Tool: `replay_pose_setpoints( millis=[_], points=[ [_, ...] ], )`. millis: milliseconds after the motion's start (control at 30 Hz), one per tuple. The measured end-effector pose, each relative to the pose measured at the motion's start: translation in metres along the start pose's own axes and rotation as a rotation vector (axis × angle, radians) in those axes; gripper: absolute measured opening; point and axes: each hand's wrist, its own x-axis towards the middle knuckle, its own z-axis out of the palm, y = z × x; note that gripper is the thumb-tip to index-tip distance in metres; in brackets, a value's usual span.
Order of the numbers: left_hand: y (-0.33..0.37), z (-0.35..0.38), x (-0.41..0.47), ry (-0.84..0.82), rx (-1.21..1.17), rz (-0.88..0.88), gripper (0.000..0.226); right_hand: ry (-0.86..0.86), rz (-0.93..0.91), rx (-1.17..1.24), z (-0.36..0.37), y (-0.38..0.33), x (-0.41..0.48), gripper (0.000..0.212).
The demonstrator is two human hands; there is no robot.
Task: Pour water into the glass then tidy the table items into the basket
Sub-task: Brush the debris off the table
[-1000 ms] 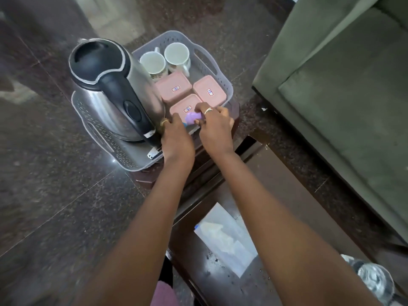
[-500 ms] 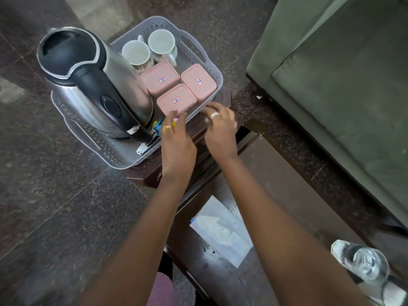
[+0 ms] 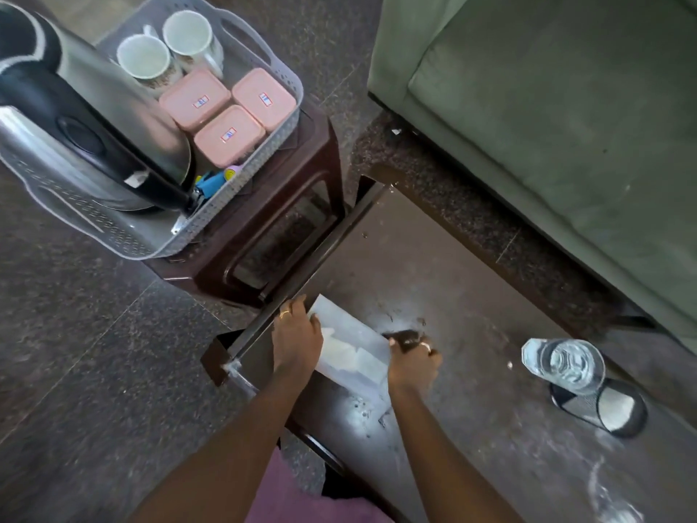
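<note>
Hands have left the basket (image 3: 290, 107) since half a sec ago, when both sat at its near rim by the kettle (image 3: 94, 126); in the head view (the only one we get) we now see them back over the table (image 3: 433, 266), at either end of the clear plastic packet (image 3: 354, 352) lying near its left edge. Our left hand (image 3: 296, 339) lies over the packet's left end with fingers reaching toward the table edge, and we cannot tell whether it pinches or only rests. Our right hand (image 3: 413, 362) is blurred, fingers curled at the packet's right end, and looks to be pinching it. A small blue item (image 3: 211, 181) now lies in the basket between the kettle and the pink tubs (image 3: 194, 98), with the mugs (image 3: 145, 58) at the far end, so that bit of tidying reads as done. The basket sits on a dark stool (image 3: 271, 235) just beside the table. The glass (image 3: 565, 366) stands on the table's right side, well apart from both hands, w/ water in it, so pouring looks finished; a black round piece (image 3: 607, 409) lies just by it. We judge the packet is next for the basket, approx. the last loose item on the left. The sofa (image 3: 547, 107) runs along the table's far side.
</note>
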Motion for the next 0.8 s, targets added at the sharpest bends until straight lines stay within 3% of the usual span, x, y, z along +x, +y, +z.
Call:
replay_pose_setpoints(
  millis=[300,400,467,533,667,800],
  points=[
    [-0.005,0.012,-0.009,-0.066,-0.092,-0.154,0.033,-0.138,0.173,0.323,0.01,0.029,-0.008,0.026],
    [-0.005,0.012,-0.009,-0.045,-0.135,-0.164,0.03,-0.208,0.146,0.324,0.005,0.024,0.002,0.024],
    [-0.002,0.005,-0.009,0.007,-0.248,-0.143,0.027,-0.219,0.117,0.422,-0.002,0.013,0.006,0.01],
    [0.006,-0.008,-0.008,0.06,-0.368,-0.138,0.023,-0.185,0.038,0.548,-0.01,-0.007,0.007,0.007],
    [0.026,-0.048,0.003,0.205,-0.505,-0.14,0.024,-0.147,-0.337,0.546,-0.031,-0.069,0.0,0.009],
    [0.045,-0.099,0.025,0.441,-0.738,-0.222,0.026,-0.236,-0.557,0.572,-0.052,-0.147,-0.012,0.027]
  ],
)
